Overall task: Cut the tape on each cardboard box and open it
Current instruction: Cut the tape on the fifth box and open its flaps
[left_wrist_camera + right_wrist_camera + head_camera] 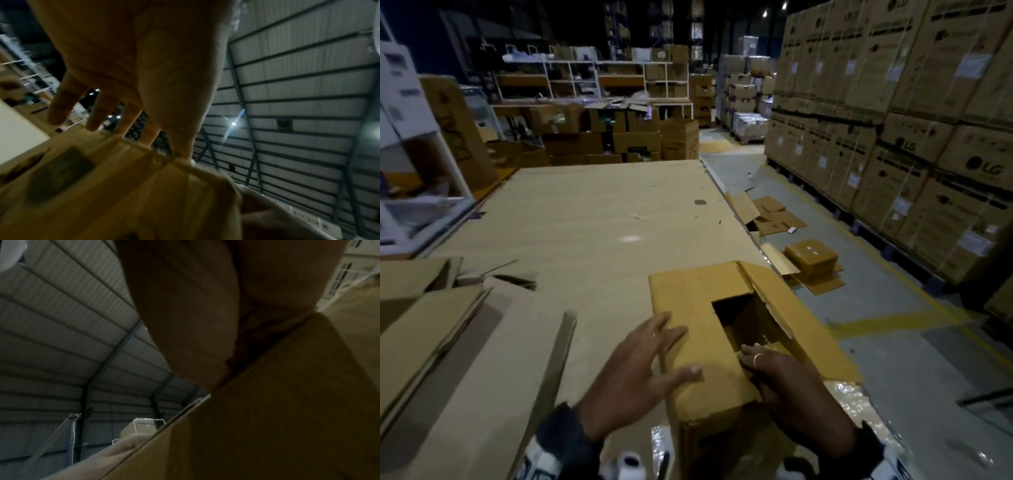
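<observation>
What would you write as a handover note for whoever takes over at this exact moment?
Left hand: fingers straight and spread, resting on the left side and top of the cardboard box.
Right hand: at the box's near right edge, fingers on the cardboard by the opening; how firmly it holds cannot be told.
The box stands on the table at its near right corner.
Done: the top is partly open, right flap raised, dark gap showing.
Left: fold back the remaining flaps. No cutter is in view. Flattened cardboard lies at the left.
</observation>
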`<action>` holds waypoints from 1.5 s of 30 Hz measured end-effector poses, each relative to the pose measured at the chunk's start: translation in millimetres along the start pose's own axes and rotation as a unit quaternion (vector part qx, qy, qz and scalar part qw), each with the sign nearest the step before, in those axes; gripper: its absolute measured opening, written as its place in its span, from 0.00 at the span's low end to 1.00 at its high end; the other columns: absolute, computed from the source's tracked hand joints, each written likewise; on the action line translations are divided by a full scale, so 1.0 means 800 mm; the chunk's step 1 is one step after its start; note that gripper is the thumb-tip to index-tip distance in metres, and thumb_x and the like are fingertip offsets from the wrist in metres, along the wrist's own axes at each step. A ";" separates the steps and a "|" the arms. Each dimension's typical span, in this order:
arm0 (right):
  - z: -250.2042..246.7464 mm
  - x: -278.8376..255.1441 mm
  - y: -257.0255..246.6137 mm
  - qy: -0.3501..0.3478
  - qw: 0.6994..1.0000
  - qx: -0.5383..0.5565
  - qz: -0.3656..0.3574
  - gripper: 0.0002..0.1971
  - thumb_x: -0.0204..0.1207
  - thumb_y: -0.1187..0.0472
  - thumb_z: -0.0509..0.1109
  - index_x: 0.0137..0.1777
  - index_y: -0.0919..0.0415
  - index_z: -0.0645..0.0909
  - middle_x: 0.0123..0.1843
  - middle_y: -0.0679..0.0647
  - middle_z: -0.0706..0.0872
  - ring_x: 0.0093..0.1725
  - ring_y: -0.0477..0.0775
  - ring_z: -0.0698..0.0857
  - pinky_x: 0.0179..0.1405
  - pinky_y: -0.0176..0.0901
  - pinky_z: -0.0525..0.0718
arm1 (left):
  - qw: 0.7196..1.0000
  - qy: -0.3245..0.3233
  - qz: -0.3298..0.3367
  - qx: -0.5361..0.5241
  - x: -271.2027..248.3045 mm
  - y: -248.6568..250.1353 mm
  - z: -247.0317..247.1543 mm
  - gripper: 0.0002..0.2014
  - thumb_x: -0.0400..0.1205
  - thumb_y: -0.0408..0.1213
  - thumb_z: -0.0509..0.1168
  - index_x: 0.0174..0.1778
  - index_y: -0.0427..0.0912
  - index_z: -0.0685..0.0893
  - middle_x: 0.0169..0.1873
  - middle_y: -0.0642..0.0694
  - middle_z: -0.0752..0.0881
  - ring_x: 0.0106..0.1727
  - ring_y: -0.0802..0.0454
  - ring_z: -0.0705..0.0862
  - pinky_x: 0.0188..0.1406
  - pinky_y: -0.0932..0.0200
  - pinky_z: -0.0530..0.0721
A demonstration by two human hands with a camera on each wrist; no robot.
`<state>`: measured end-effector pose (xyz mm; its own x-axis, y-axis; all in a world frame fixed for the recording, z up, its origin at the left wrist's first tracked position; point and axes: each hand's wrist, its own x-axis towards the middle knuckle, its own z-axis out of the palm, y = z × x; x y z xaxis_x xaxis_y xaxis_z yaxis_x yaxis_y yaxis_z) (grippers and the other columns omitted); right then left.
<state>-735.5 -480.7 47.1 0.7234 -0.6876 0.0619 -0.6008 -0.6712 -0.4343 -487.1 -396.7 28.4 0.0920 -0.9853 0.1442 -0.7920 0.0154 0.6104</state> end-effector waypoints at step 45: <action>0.000 0.164 -0.112 -0.287 0.903 -0.204 -0.246 0.17 0.79 0.68 0.74 0.68 0.59 0.87 0.68 0.54 0.88 0.71 0.57 0.83 0.71 0.57 0.81 | 0.937 0.113 -0.242 -0.225 -0.097 0.042 0.084 0.57 0.63 0.90 0.40 0.85 0.61 0.60 0.82 0.56 0.70 0.77 0.51 0.74 0.78 0.47 0.73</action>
<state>-587.2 -510.8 93.8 0.9239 -0.1005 -0.3693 -0.1497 -0.9829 -0.1069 -561.7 -331.4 -14.8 0.5403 -0.8349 -0.1051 -0.2940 -0.3043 0.9061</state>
